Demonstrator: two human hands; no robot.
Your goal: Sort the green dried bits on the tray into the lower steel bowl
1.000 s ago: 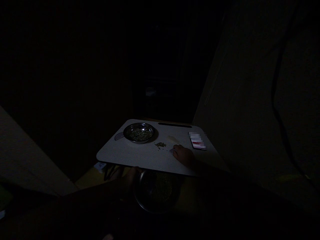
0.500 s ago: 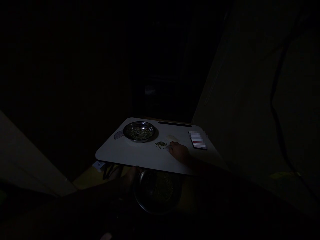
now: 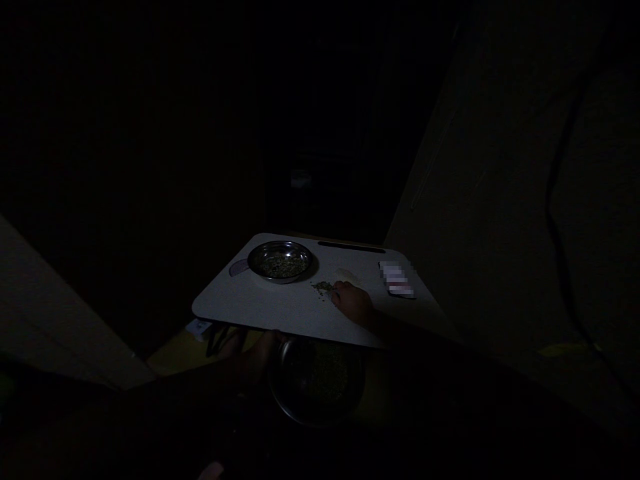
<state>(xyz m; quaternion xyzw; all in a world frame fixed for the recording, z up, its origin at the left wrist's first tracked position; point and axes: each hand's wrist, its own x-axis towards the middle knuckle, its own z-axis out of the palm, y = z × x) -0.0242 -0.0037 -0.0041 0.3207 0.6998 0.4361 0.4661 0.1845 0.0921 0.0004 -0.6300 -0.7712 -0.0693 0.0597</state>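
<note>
Two steel bowls showed in the head view, dimly lit: a small bowl (image 3: 281,261) holding greenish bits sat on the pale tray table (image 3: 260,307), and a larger bowl (image 3: 316,380) sat below its near edge, steadied at the rim by the left hand (image 3: 256,357), fingers curled on it. The right hand (image 3: 353,303) rested on the table, fingertips bunched at a small pile of green bits (image 3: 323,287), perhaps gathering them; whether they pinched any, I could not tell.

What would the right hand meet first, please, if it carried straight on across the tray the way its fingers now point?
Probably the small pile of green bits, just beyond the right hand; farther along lies the steel bowl. The dim light leaves contact unclear.
</note>
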